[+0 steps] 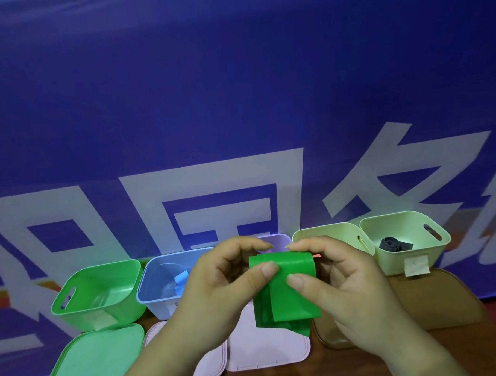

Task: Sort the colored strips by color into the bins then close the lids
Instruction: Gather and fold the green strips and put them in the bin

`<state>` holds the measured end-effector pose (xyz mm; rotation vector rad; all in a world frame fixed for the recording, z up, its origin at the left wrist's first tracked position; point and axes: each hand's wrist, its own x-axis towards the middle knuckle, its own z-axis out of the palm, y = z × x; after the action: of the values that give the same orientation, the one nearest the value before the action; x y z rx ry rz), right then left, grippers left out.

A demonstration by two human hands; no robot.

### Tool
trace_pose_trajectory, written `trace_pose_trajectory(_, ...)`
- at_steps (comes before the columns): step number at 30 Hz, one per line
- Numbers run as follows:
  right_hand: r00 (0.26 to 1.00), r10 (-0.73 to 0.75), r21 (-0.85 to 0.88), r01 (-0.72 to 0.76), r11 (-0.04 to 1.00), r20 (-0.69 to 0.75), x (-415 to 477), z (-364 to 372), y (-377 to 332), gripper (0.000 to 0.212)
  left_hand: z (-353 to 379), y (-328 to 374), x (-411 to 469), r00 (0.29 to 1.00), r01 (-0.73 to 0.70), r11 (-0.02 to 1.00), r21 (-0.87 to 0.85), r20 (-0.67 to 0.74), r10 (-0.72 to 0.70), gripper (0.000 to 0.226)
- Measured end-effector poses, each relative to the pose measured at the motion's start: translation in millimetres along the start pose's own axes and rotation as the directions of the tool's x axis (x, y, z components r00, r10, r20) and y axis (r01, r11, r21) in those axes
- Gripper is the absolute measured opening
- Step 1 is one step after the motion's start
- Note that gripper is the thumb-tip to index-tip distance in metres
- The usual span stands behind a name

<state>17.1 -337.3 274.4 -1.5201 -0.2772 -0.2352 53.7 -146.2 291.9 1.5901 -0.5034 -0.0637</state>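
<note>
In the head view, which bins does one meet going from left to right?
Green plastic bin → light blue plastic bin → lilac plastic bin → pale yellow plastic bin → second pale yellow plastic bin, holding a dark rolled strip.

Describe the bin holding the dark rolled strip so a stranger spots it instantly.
Follow the foot of the blue banner rightward to the last container, a pale yellow bin. Unlike the matching bin beside it, it holds a rolled dark grey strip and has a pale tag on its front.
</note>
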Motion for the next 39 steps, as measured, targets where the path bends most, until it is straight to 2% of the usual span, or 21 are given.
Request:
trace_pose_trajectory(3, 1.0, -0.007, -0.01, 0.006, 1.0, -0.006, 0.7, 0.6, -0.9, 0.035, -1.4, -1.2, -0.9, 0.999, 0.003, 1.0, 0.024, 0.039, -0.004, 0.033)
trace_pose_trajectory(8, 0.999, 0.026, 0.034, -0.025, 0.999, -0.047, 3.6, 0.4, -0.9, 0.027, -2.9, -7.4, -3.1, 0.999, -0.002, 0.999, 0.039, 0.053, 0.0, 0.044)
trace_pose_trajectory(13, 0.996, 0.059, 0.006, -0.058, 0.998, -0.067, 7.0, -1.3, 2.6, 0.021, -4.6, -8.1, -2.2, 0.998, -0.046, 0.994, 0.094, 0.057, 0.041, 0.042)
trace_pose_trajectory(22, 0.997, 0.058, -0.022, -0.059, 0.998, -0.06, 8.7, -1.3, 5.4, 0.024, -4.6, -8.5, -1.1, 1.0, -0.014, 0.999, 0.038, 0.007, 0.013, 0.039)
trace_pose_trajectory(27, 0.999, 0.031, 0.027, -0.031, 0.999, -0.02, 5.8, -1.4, 4.9, 0.042, -4.5, -8.2, 1.6, 1.0, -0.006, 0.999, -0.032, -0.017, 0.006, 0.036)
trace_pose_trajectory(32, 1.0, -0.002, 0.007, 0.002, 1.0, 0.003, 3.5, -2.0, 5.1, 0.038, -1.3, -3.4, 2.4, 0.999, 0.025, 0.994, -0.108, -0.022, -0.027, 0.036)
trace_pose_trajectory(36, 1.0, -0.006, 0.005, 0.006, 1.0, -0.022, 3.2, -1.5, 5.5, 0.035, -2.1, -4.3, 2.1, 0.999, 0.031, 0.995, -0.096, -0.015, -0.033, 0.031)
trace_pose_trajectory(39, 0.999, 0.014, 0.008, -0.014, 1.0, -0.029, 3.5, -2.2, 6.8, 0.049, -1.4, -6.2, 1.3, 0.999, 0.037, 0.996, -0.084, -0.011, -0.038, 0.026)
